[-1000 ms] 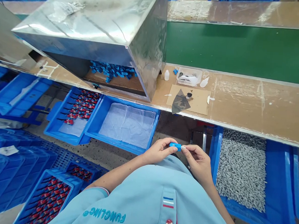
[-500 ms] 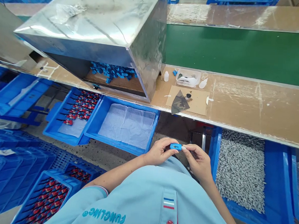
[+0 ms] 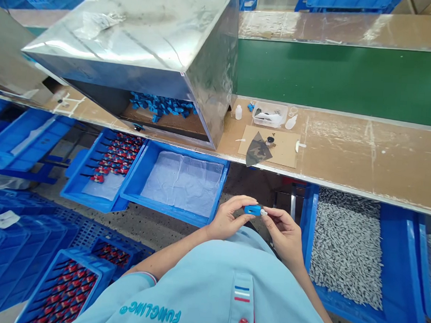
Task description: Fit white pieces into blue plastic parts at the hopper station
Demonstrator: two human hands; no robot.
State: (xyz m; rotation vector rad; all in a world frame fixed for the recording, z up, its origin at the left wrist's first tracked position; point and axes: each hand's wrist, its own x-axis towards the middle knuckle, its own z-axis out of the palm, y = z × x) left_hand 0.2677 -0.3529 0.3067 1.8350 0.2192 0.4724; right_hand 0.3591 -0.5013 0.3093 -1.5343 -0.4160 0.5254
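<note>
In front of my shirt, my left hand (image 3: pixel 230 217) pinches a small blue plastic part (image 3: pixel 252 210) between thumb and fingers. A slot shows in its side. At the part's right end sits a small pale piece (image 3: pixel 263 212), gripped by the fingertips of my right hand (image 3: pixel 284 232). The two pieces touch; whether one is inside the other I cannot tell. Both hands are above the gap between the blue trays, below the bench edge.
A metal hood (image 3: pixel 209 73) covers a heap of blue parts (image 3: pixel 160 104). On the bench (image 3: pixel 340 145) are a white bottle (image 3: pixel 238 112) and a clear tub (image 3: pixel 270 114). A blue bin of grey-white pieces (image 3: pixel 347 247) stands right; a paper-lined tray (image 3: pixel 183 181) is left.
The blue part has turned slightly in my fingers, so its slotted side shows differently. Both hands stay nearly in place, and the camera view has shifted a little.
</note>
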